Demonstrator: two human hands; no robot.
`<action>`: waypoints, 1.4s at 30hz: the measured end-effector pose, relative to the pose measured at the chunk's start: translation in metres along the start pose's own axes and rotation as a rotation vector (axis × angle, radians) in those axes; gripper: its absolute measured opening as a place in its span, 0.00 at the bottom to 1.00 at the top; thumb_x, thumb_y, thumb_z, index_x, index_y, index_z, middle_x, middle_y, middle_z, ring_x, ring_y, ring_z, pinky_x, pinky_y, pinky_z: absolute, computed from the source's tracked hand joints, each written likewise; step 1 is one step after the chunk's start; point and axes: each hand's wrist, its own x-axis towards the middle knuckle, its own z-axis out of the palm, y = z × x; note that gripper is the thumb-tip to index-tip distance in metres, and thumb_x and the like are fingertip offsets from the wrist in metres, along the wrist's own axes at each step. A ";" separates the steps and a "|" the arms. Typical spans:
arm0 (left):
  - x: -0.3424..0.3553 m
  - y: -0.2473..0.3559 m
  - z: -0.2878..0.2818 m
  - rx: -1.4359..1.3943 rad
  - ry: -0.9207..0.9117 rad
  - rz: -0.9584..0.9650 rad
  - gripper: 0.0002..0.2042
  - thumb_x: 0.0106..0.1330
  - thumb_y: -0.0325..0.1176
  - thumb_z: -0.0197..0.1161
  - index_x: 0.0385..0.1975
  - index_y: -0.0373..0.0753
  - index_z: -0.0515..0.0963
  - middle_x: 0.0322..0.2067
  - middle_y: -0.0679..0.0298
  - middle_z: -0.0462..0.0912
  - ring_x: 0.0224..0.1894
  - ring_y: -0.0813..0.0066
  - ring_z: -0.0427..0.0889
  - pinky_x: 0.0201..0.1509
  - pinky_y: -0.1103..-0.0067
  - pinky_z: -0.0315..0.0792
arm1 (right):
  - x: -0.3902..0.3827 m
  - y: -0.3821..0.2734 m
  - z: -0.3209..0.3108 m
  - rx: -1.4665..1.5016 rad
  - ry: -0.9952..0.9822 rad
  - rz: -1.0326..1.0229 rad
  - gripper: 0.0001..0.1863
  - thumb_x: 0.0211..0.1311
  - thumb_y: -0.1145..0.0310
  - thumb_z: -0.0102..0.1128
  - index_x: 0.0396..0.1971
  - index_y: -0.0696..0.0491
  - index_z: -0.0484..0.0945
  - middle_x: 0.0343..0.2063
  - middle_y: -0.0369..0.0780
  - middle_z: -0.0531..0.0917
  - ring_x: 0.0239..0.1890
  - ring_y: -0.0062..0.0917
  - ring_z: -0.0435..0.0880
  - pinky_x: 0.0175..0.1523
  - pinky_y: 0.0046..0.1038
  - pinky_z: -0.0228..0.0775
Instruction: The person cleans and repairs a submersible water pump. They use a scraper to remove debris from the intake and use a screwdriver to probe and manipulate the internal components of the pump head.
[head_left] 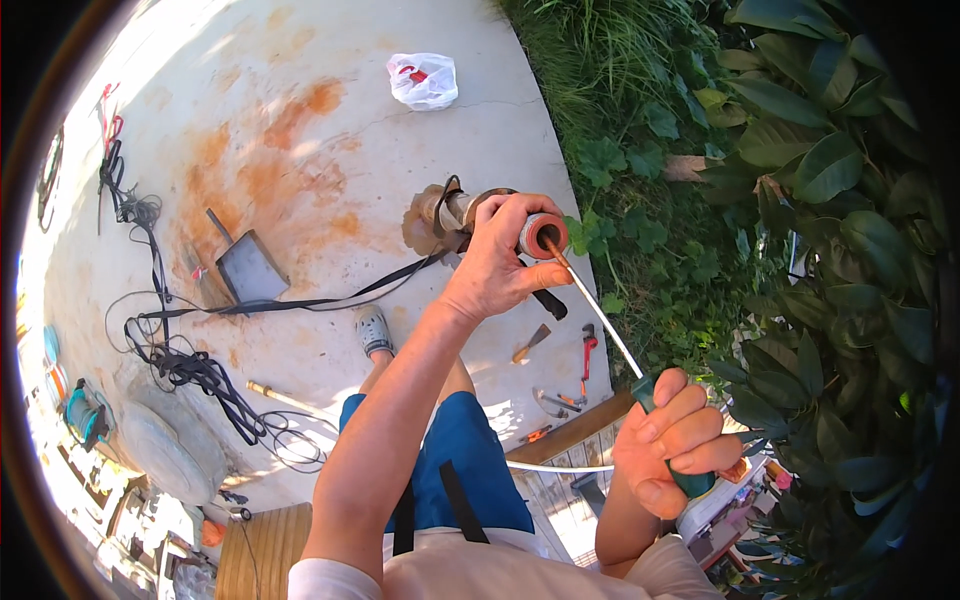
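Screwdriver [644,391] clamped in R hand [672,437], tip at pipe [533,236] gripped by L hand [500,256]; slab [400,155] edge close, room upper L.

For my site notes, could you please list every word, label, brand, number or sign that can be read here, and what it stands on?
None: no text can be read in this view.
Green-handled tool, partly covered by the right hand: no readable marking.
Reddish-rimmed tube, in the left hand: none readable.
White plastic bag: its red patch is too small to tell whether it holds print.
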 end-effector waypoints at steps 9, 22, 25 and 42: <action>-0.004 -0.003 0.001 0.008 0.013 -0.030 0.32 0.50 0.55 0.74 0.48 0.41 0.72 0.42 0.63 0.74 0.48 0.65 0.70 0.57 0.71 0.64 | -0.002 0.016 -0.014 0.327 0.351 0.126 0.20 0.29 0.74 0.63 0.27 0.45 0.66 0.23 0.32 0.71 0.30 0.24 0.72 0.53 0.33 0.55; -0.001 -0.002 0.000 -0.002 0.013 -0.038 0.33 0.49 0.56 0.74 0.48 0.41 0.72 0.40 0.66 0.77 0.50 0.65 0.69 0.59 0.71 0.62 | 0.096 0.008 -0.006 0.236 0.123 0.233 0.12 0.46 0.71 0.56 0.31 0.50 0.65 0.21 0.36 0.69 0.22 0.22 0.64 0.35 0.31 0.57; 0.000 0.000 0.000 -0.010 0.006 -0.017 0.30 0.51 0.48 0.76 0.51 0.43 0.72 0.43 0.66 0.77 0.52 0.63 0.67 0.59 0.70 0.63 | 0.128 0.015 0.011 0.163 -0.045 0.280 0.13 0.47 0.73 0.55 0.33 0.52 0.64 0.21 0.38 0.69 0.21 0.23 0.64 0.32 0.32 0.59; -0.017 -0.033 -0.009 0.180 0.298 -0.153 0.33 0.39 0.43 0.78 0.50 0.41 0.76 0.52 0.58 0.77 0.54 0.56 0.75 0.58 0.67 0.71 | 0.116 0.062 0.017 0.122 -0.274 0.362 0.09 0.48 0.71 0.55 0.30 0.52 0.67 0.17 0.35 0.67 0.18 0.21 0.63 0.27 0.27 0.55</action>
